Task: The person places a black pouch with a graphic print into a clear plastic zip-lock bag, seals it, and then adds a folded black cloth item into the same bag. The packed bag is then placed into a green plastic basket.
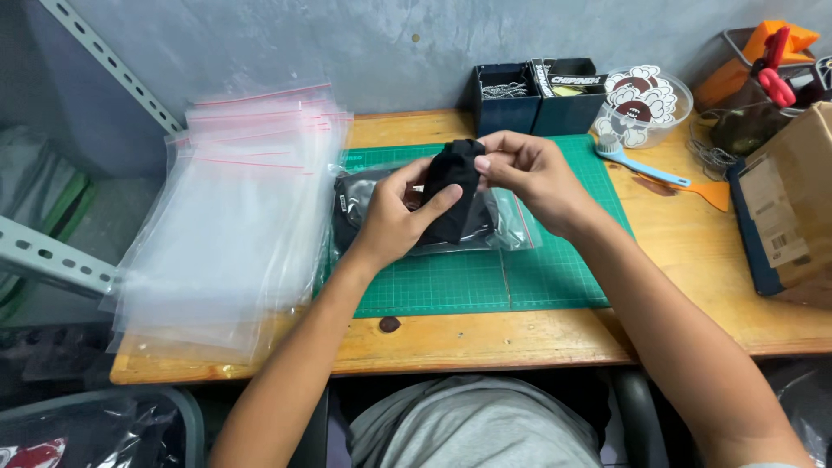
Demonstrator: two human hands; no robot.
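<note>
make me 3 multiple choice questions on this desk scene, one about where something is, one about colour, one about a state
1. Where is the stack of clear zip bags?
A. on the desk's left end
B. inside the cardboard box
C. on the person's lap

2. What colour is the cutting mat?
A. red
B. green
C. white

3. How is the black folded cloth held?
A. lying untouched on the mat
B. by one hand only
C. by both hands, above the mat

Answers:
1 A, the stack overhangs the wooden desk's left edge.
2 B, the gridded mat is green.
3 C, the left hand grips its lower part and the right hand pinches its top.
</note>
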